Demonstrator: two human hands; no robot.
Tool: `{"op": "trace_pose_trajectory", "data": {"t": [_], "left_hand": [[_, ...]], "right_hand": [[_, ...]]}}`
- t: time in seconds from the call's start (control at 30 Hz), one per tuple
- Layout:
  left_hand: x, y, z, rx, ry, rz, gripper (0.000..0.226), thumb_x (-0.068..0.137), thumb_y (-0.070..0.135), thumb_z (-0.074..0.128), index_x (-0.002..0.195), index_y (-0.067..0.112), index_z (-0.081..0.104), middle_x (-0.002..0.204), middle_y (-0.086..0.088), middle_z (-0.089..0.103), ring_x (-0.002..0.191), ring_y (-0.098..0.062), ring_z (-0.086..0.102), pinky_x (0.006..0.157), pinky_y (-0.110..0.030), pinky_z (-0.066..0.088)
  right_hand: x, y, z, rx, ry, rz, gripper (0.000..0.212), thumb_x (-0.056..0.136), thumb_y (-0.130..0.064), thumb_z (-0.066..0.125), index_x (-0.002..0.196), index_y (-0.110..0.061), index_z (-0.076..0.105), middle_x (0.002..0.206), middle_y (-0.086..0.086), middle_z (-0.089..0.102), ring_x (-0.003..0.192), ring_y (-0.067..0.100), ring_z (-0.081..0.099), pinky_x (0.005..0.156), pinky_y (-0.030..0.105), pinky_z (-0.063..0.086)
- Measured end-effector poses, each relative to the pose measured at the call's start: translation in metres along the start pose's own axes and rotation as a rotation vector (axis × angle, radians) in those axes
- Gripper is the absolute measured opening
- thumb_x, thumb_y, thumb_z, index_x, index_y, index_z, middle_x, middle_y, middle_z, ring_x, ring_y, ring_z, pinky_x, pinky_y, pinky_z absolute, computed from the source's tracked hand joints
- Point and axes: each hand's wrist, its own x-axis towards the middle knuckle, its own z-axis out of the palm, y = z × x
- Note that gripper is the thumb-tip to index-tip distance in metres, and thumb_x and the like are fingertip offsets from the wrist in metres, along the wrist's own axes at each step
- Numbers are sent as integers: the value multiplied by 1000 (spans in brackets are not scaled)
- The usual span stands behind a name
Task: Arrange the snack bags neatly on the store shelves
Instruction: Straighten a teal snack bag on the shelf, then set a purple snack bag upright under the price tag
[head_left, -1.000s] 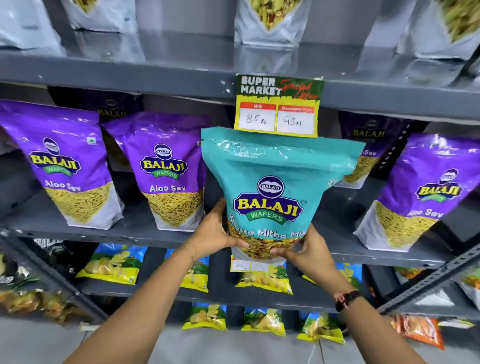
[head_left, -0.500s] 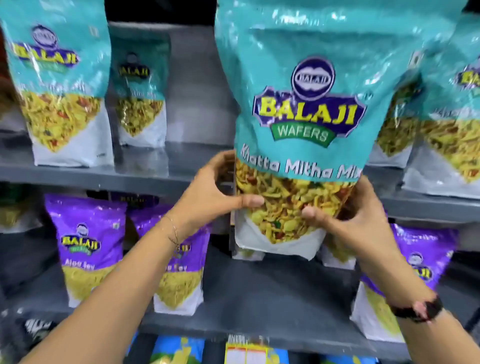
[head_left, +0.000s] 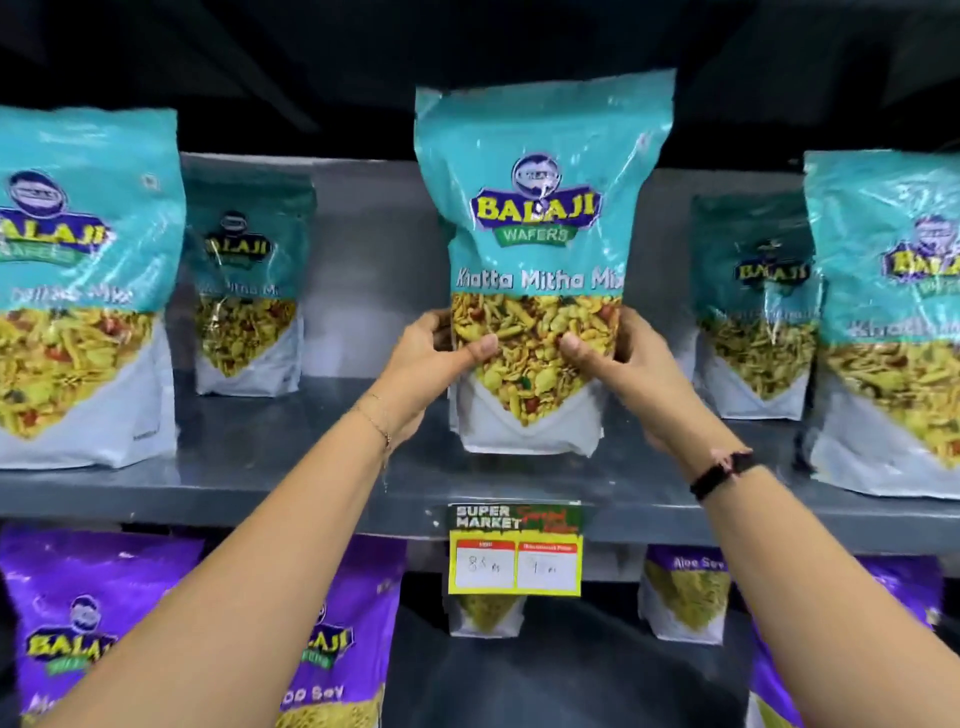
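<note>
A teal Khatta Mitha Mix bag stands upright at the middle of the grey upper shelf, its base on the shelf surface. My left hand grips its lower left side, thumb on the clear window. My right hand grips the lower right side the same way. Other teal bags of the same snack stand on this shelf: one at the far left, one behind it, and two at the right.
A yellow price tag hangs from the shelf's front edge below the held bag. Purple Aloo Sev bags fill the shelf underneath. Open shelf space lies on either side of the held bag.
Both hands lifted the teal bag from the purple-bag shelf up to the teal-bag shelf and brought it down upright onto its surface; the view tilted upward.
</note>
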Motion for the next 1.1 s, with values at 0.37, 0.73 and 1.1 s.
{"op": "trace_pose_trajectory", "data": {"t": [0.37, 0.73, 1.1], "left_hand": [[-9, -41, -11, 253, -17, 49, 62, 80, 24, 61, 132, 12, 31, 141, -11, 42, 128, -22, 40, 110, -38, 31], [-191, -161, -97, 791, 385, 336, 42, 85, 16, 48, 124, 9, 37, 136, -3, 40, 128, -17, 33, 111, -15, 19], [-231, -286, -156, 557, 54, -442, 107, 58, 40, 65, 138, 7, 2, 151, -17, 14, 138, -21, 15, 116, -38, 15]], "right_hand": [[-24, 19, 21, -179, 205, 57, 98, 57, -56, 62, 136, -15, 20, 146, 8, 33, 132, 19, 34, 112, 37, 29], [-197, 94, 141, -472, -125, -285, 44, 85, -35, 47, 124, -16, 38, 127, -5, 46, 121, 1, 35, 106, 7, 20], [-219, 221, 228, -223, -410, 414, 77, 70, -15, 73, 133, -14, 28, 138, 2, 40, 122, 8, 35, 81, -10, 23]]}}
